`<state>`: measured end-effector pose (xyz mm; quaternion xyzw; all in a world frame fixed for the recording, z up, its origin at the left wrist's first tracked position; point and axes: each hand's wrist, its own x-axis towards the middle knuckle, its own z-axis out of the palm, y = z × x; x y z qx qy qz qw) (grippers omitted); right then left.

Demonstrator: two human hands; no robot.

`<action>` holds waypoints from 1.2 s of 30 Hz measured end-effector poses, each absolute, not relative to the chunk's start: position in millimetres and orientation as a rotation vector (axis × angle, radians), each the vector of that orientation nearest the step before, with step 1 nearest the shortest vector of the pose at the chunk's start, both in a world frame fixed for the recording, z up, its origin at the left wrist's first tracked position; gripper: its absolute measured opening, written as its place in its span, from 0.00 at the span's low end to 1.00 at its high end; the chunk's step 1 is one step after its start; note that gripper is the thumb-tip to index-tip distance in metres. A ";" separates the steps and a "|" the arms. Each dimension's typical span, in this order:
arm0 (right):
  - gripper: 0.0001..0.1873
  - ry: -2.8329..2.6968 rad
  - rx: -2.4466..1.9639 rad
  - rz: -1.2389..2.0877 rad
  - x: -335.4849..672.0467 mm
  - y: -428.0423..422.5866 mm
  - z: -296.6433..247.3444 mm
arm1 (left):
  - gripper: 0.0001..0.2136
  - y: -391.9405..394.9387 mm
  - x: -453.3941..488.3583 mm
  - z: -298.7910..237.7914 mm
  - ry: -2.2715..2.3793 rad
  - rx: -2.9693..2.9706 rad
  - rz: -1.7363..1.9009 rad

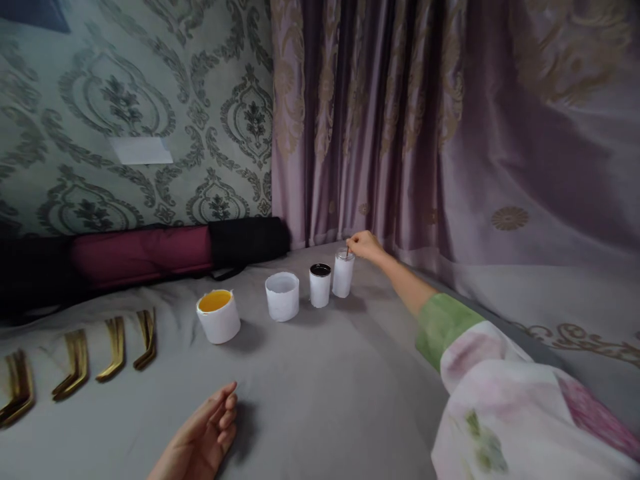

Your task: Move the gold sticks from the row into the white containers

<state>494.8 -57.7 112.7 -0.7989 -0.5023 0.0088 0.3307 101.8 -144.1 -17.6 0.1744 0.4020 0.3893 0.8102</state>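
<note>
My right hand [367, 245] reaches far out, its fingers pinched on a thin brown stick [348, 251] over the mouth of a tall white-wrapped jar [343, 275]. How far the stick goes into the jar I cannot tell. Left of that jar stands a white container with a dark rim [320, 290]. Beside it are a wide white tub [283, 301] and a white tub with a yellow inside [220, 321]. Nearer to me, my left hand [207, 427] hovers above the grey sheet, palm turned sideways, fingers loosely curled and holding nothing.
Several bundles of bent gold-coloured strips [114, 347] lie in a row on the left of the grey sheet [320, 393]. A long black and maroon bag [145, 257] runs along the patterned wall. Purple curtains [370, 120] hang behind the jars and to the right.
</note>
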 end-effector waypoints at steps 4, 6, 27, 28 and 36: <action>0.12 -1.252 -2.070 0.079 499.8 -50.8 107.4 | 0.10 -144.0 102.1 -19.4 0.854 0.382 0.831; 0.12 -1.204 -2.056 0.122 503.0 -46.6 102.9 | 0.10 -144.5 102.0 -19.2 0.850 0.373 0.835; 0.07 -0.999 -1.916 0.276 500.1 -44.2 106.4 | 0.10 -143.4 100.7 -26.9 0.812 0.395 0.865; 0.07 -0.991 -1.915 0.269 500.1 -44.3 107.2 | 0.10 -143.3 100.8 -26.6 0.814 0.389 0.862; 0.07 -0.912 -1.849 0.222 501.0 -52.8 112.9 | 0.09 -143.4 102.8 -24.2 0.829 0.375 0.868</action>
